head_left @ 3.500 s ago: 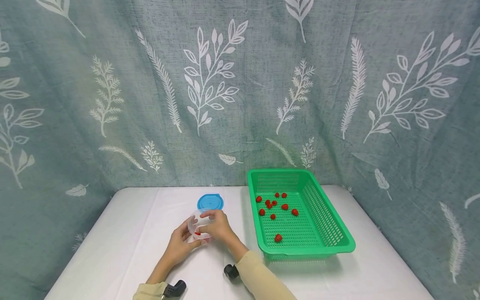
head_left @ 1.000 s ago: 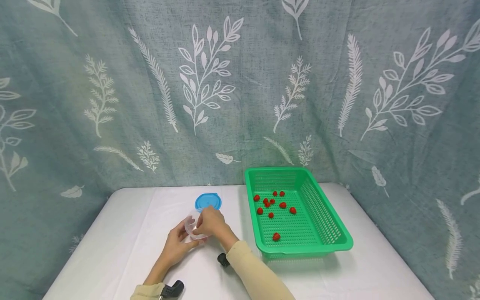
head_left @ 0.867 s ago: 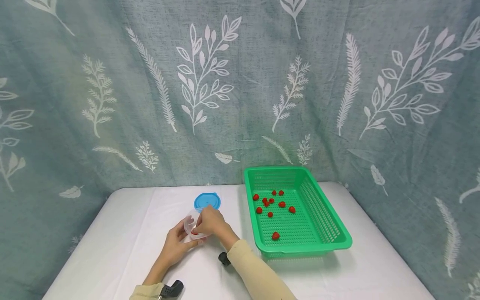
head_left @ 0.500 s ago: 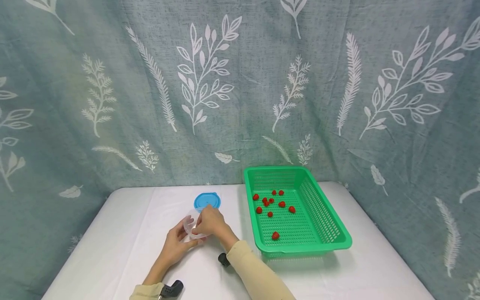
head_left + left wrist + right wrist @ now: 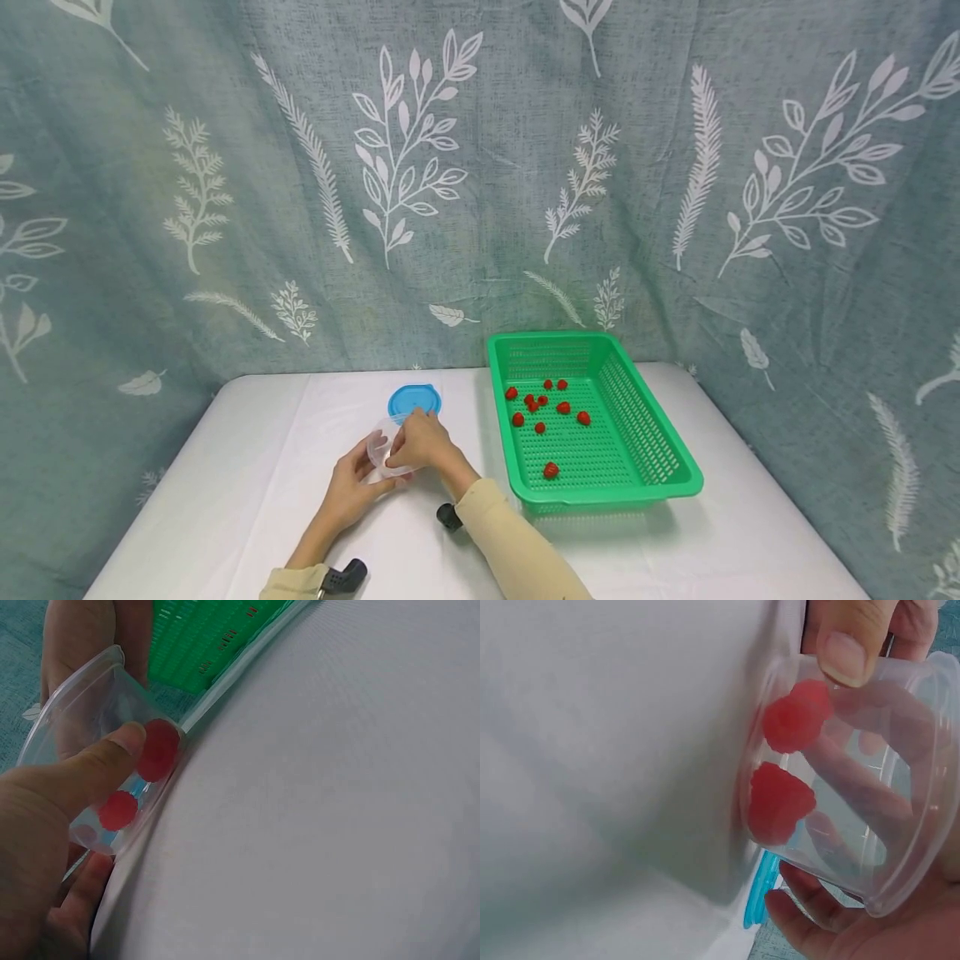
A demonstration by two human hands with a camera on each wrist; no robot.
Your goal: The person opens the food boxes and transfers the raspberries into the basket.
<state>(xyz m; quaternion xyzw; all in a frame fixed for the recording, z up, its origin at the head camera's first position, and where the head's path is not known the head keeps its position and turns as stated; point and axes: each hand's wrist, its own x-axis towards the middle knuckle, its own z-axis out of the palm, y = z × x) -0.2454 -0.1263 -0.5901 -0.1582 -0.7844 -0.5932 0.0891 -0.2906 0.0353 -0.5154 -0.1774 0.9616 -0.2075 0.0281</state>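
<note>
A clear plastic tub stands on the white table, tilted in both wrist views because of the camera angle. My left hand grips it from the left, its thumb pressed on the wall. My right hand reaches in over the rim. Seen through the wall, its fingers converge on the upper raspberry and seem to pinch it. Another raspberry sits low in the tub. Some right-hand fingers stay outside the rim. From above, the right hand hides most of the tub's inside.
Just behind the tub lies a round blue lid. To the right stands a green perforated basket with several raspberries scattered on its floor. A patterned curtain hangs behind the white tablecloth.
Since the earliest frame, my right hand's fingers have closed together and gone deeper into the tub. The left hand keeps its grip. Over the last second little differs; the view has shifted slightly.
</note>
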